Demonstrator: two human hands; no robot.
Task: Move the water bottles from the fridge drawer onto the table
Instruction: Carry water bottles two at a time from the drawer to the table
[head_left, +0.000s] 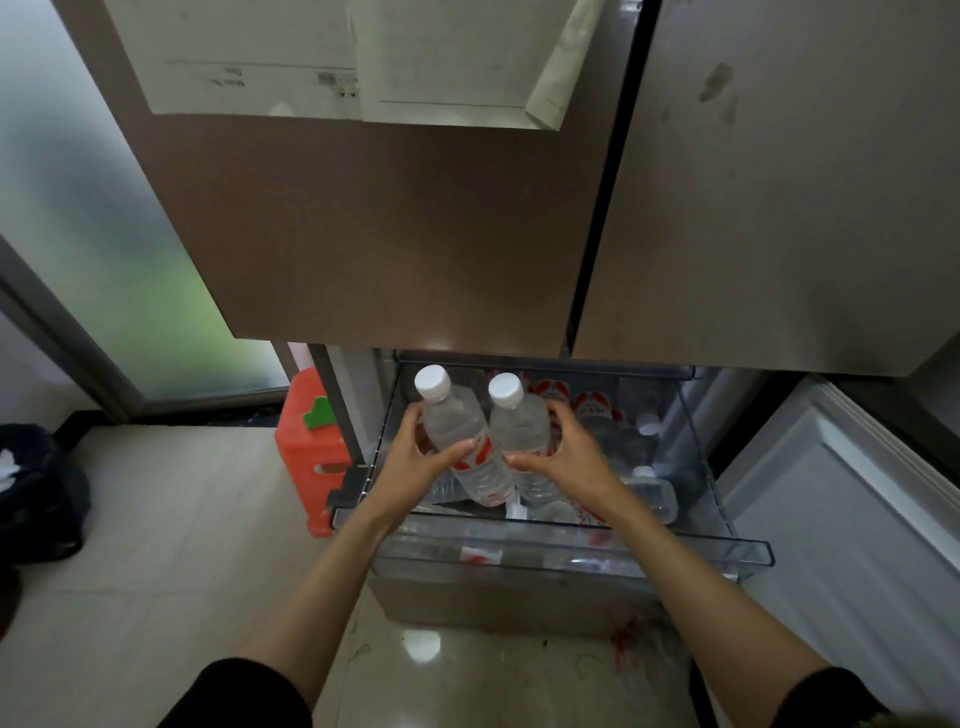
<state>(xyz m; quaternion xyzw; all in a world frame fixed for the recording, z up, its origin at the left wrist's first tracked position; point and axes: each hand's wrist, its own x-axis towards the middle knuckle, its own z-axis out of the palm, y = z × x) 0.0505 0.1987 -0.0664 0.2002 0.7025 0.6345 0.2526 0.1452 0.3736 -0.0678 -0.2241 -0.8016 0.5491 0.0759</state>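
The clear plastic fridge drawer (748, 552) stands pulled out below the closed upper doors. My left hand (418, 460) grips a clear water bottle (451, 415) with a white cap and a red label, held upright above the drawer. My right hand (563, 457) grips a second such bottle (519, 423) right beside the first. Several more bottles (597, 410) lie in the drawer, mostly at the back and right, partly hidden by my hands. No table is in view.
The brown fridge doors (389, 218) with papers stuck on them hang above the drawer. An orange plastic stool (306, 441) stands left of the fridge. A dark bag (36, 488) lies on the tiled floor at far left. A white lower door panel (852, 514) stands open at right.
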